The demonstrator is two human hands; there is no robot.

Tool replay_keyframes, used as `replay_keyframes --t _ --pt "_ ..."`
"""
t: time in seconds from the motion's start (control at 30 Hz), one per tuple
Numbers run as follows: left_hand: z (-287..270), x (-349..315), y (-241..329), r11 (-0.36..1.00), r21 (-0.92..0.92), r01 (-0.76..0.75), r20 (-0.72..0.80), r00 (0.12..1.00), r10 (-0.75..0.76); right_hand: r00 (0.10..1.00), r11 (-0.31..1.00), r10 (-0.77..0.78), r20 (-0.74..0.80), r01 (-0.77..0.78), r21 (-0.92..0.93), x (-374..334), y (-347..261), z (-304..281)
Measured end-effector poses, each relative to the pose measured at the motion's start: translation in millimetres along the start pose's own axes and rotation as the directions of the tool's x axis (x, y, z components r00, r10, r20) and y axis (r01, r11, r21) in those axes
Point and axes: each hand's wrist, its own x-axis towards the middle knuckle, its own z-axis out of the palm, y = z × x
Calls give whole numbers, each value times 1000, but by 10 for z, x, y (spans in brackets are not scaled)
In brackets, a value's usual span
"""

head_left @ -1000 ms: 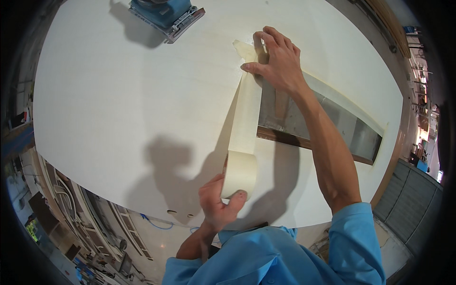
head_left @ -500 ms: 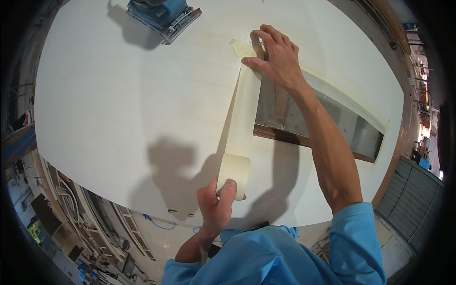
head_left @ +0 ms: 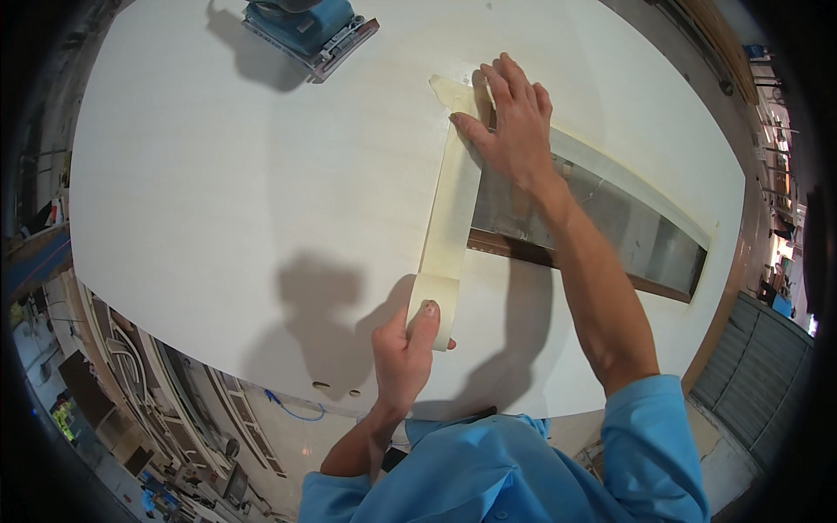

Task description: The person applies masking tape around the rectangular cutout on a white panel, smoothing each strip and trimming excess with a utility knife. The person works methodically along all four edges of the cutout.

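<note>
My left hand [head_left: 406,353] grips a wide roll of masking tape [head_left: 432,305], thumb on its outside. From the roll a cream strip of tape [head_left: 452,200] stretches away to the far corner of a window opening in a white door panel [head_left: 192,192]. My right hand [head_left: 516,118] lies over the strip's far end with fingers spread, the thumb touching the tape. The window glass [head_left: 602,205] sits in a brown frame [head_left: 514,248], partly under my right forearm. Another tape strip [head_left: 628,174] runs along the window's far edge.
A blue power sander [head_left: 309,30] stands on the panel at the far left. Two small holes [head_left: 322,385] pierce its near edge, with a blue cord [head_left: 296,412] below. Stacked frame pieces [head_left: 157,375] lie at the lower left; a grey shutter-like panel [head_left: 754,375] is at the right.
The tape roll in my left hand has moved slightly away from me, and the strip lies closer to the panel. My right hand's fingers have straightened and spread near the strip's far end.
</note>
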Motion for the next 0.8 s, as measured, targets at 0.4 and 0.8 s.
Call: replay_keyframes --t 0.4,0.8 --pt "-3 35 81 996 75 45 -5 999 -45 894 939 -342 288 332 83 -870 -483 -398" --pt "-32 98 130 997 -59 44 41 998 -42 716 842 -536 448 493 220 -664 -161 -652"
